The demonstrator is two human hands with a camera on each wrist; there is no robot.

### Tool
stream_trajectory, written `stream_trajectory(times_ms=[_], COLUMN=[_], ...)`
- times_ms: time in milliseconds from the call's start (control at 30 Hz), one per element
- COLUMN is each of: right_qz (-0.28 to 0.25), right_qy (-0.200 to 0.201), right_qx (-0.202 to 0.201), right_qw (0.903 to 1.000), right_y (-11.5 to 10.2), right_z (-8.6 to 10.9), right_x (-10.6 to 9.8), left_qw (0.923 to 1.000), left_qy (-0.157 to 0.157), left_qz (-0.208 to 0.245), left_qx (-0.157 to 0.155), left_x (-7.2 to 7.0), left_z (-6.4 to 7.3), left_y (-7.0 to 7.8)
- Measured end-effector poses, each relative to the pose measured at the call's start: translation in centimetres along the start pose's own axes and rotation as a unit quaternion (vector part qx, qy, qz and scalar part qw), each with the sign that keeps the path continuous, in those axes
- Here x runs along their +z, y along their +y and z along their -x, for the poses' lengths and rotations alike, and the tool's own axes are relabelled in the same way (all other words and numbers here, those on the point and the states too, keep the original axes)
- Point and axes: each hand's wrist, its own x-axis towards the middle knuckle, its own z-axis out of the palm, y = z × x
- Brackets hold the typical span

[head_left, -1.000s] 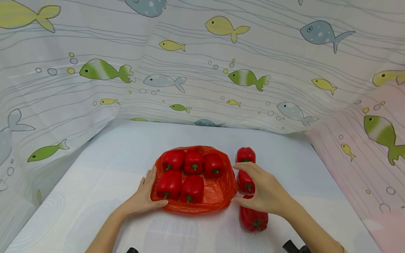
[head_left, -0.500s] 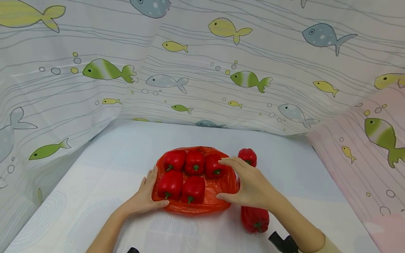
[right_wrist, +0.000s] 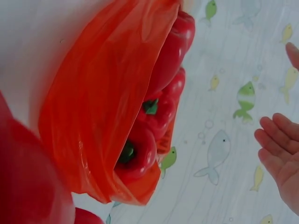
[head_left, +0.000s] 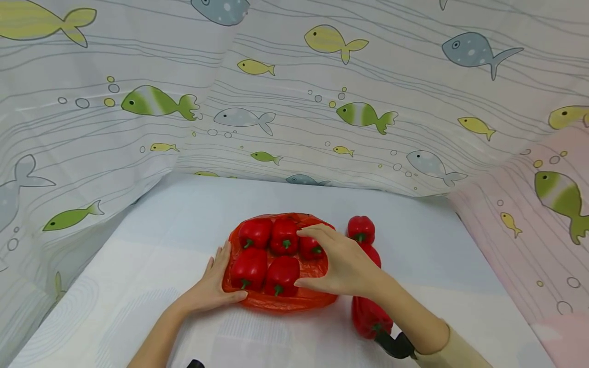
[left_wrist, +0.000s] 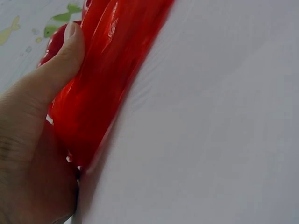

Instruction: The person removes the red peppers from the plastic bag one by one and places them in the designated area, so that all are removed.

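A red-orange plastic bag (head_left: pixel 290 305) lies open on the table with several red bell peppers (head_left: pixel 249 266) in two rows inside it. My left hand (head_left: pixel 211 283) rests against the bag's left side, fingers straight along it and thumb (left_wrist: pixel 70 56) at the front rim. My right hand (head_left: pixel 342 263) is over the right part of the bag, thumb and fingers spread wide with nothing between them. It partly covers the back-right pepper (head_left: pixel 309 249). In the right wrist view the hand (right_wrist: pixel 285 149) is raised, palm side showing, apart from the bag (right_wrist: pixel 98 107).
Right of the bag, three more red bell peppers stand in a column: a far one (head_left: pixel 361 229), a middle one (head_left: pixel 371 254) partly behind my hand, and a near one (head_left: pixel 371 317) under my forearm. A fish-print curtain (head_left: pixel 285 128) encloses the white table (head_left: pixel 193 204).
My right hand has moved left, from beside the column of peppers to over the bag, staying spread and empty. My left hand keeps its place on the bag's side.
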Motion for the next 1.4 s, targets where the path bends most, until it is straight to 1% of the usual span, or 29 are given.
stream_trajectory(times_ms=[200,300,400,467,600,767,867,1000,1133,1400], right_qz=[-0.015,-0.008,-0.004,-0.009,-0.024,-0.029,-0.020,-0.006,-0.004,-0.015], right_qy=[-0.006,-0.021,-0.050,-0.076,-0.124,-0.148,-0.157,-0.176,-0.186,-0.199], right_qx=[-0.018,-0.016,0.011,0.039,0.100,0.164,0.186,0.198,0.206,0.201], right_qw=[0.9997,0.9996,0.9987,0.9963,0.9870,0.9749,0.9696,0.9644,0.9609,0.9590], right_y=[-0.2,-0.2,-0.1,0.0,0.2,0.7,0.9,1.3,1.5,1.4], right_z=[-1.0,-1.5,-2.0,-2.3,-2.6,-3.0,-3.2,-3.3,-3.3,-3.3], right_x=[0.7,1.1,1.8,2.3,3.7,5.4,6.2,7.1,7.6,7.8], left_qw=[1.0000,1.0000,1.0000,1.0000,1.0000,1.0000,0.9999,1.0000,1.0000,1.0000], left_qy=[0.002,0.003,0.004,0.004,0.005,0.003,0.002,0.001,0.001,0.001], left_qz=[0.002,-0.001,-0.001,0.000,0.002,0.001,0.001,0.002,0.003,-0.003], left_qx=[0.002,-0.001,-0.003,-0.003,-0.003,-0.005,-0.010,-0.008,-0.001,-0.006], left_x=[0.2,0.2,0.2,0.2,0.4,0.4,0.3,0.2,0.2,0.1], left_z=[-0.1,-0.2,-0.3,-0.3,-0.2,-0.2,-0.2,-0.2,-0.2,-0.1], left_y=[-0.2,-0.2,-0.3,-0.3,-0.4,-0.2,-0.1,-0.1,-0.1,0.1])
